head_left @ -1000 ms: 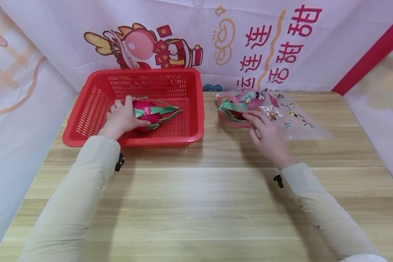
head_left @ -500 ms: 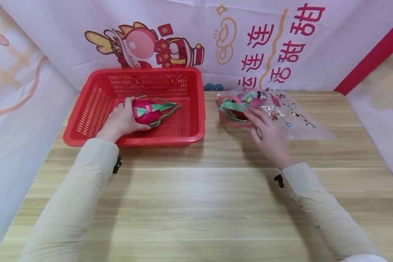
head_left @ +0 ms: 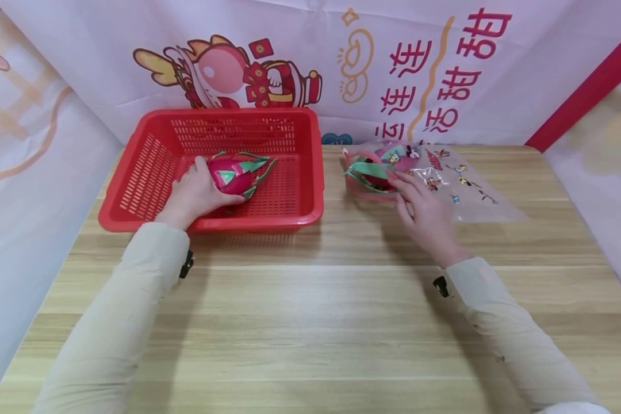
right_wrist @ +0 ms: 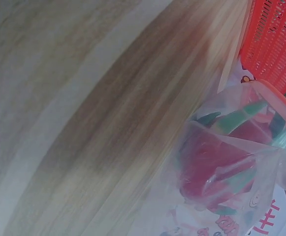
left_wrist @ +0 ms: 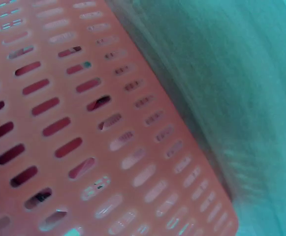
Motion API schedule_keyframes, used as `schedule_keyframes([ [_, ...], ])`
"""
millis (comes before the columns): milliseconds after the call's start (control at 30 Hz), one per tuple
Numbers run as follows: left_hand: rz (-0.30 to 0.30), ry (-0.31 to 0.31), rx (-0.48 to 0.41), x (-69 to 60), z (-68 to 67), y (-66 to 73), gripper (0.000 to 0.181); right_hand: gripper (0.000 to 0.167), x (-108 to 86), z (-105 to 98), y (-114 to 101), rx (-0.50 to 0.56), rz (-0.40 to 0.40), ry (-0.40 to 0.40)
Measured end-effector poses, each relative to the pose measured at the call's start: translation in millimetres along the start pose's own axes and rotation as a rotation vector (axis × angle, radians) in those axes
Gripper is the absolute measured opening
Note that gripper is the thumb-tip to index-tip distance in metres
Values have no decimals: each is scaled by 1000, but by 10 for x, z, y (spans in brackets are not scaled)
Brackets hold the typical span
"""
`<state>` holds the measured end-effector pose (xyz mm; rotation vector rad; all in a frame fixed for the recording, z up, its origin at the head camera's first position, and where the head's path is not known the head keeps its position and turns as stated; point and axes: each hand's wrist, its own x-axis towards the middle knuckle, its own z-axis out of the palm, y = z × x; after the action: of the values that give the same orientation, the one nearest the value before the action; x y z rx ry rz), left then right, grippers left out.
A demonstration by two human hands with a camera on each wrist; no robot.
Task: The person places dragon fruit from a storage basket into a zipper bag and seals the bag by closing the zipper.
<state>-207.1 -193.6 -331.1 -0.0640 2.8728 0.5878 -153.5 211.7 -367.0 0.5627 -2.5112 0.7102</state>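
Left grip (head_left: 194, 195) clasps a dragon fruit (head_left: 234, 177) inside the red basket (head_left: 301, 221); right grip (head_left: 427, 221) pinches the clear bag (head_left: 473, 198) by its rim. Halfway, I'd say: another fruit (right_wrist: 211, 169) already bagged, basket one isn't.

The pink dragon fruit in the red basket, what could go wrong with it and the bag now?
The dragon fruit might slip, since the left hand holds only its rounded end. Its green tips might catch on the slotted red basket. The clear bag looks floppy, so it could sag if the right hand lets go.
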Motion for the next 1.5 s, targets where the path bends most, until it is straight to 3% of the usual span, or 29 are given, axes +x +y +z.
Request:
schedule_keyframes([
  [200,7,-7,-63,13,-13,17,109,45,15,-29,-11,-39,46,-41],
  [333,9,15,-57,8,-11,27,108,48,18,-43,-15,-38,96,-67],
  [867,-32,278,-156,-77,-92,123,106,60,39,-77,-9,-33,189,-123],
  [1100,40,385,-218,-188,-134,318,103,64,50,-89,-29,-7,209,-131],
  [1500,217,393,-217,-408,-102,792,103,64,53,-68,-12,21,198,-116],
])
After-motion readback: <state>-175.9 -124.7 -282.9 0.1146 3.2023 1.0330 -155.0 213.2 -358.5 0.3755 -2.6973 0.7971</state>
